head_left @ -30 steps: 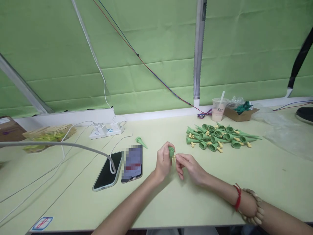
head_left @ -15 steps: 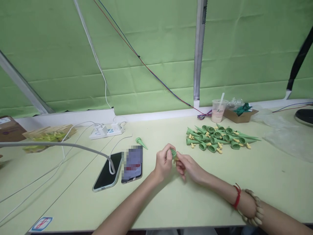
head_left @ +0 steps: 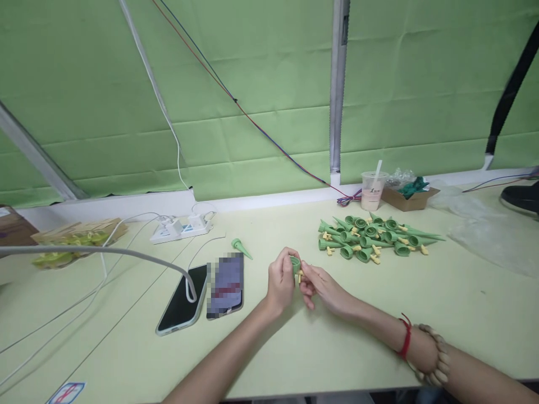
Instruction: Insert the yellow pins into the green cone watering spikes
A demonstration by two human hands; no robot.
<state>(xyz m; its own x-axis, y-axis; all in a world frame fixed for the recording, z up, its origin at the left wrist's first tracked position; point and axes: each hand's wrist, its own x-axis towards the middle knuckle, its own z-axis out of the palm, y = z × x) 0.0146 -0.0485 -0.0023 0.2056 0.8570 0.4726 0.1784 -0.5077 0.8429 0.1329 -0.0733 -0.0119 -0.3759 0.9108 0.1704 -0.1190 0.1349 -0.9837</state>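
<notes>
Green fabric panels back a pale green worktop where a person assembles small plastic parts. At centre, the left hand has its grip pinched around a green cone-shaped spike, wide mouth up, just above the surface, while the right hand pinches a small yellow valve piece against the cone's side. From the hands, a heap of finished green spikes with yellow fittings lies at about 2 o'clock, and a single loose spike at about 10 o'clock. Two phones rest at 9 o'clock, a power strip beyond them, and a drink cup with a straw stands near the back edge. Seating the fitting well probably calls for holding the cone steady, lining the yellow piece squarely with its socket, and pressing straight in rather than at an angle.
</notes>
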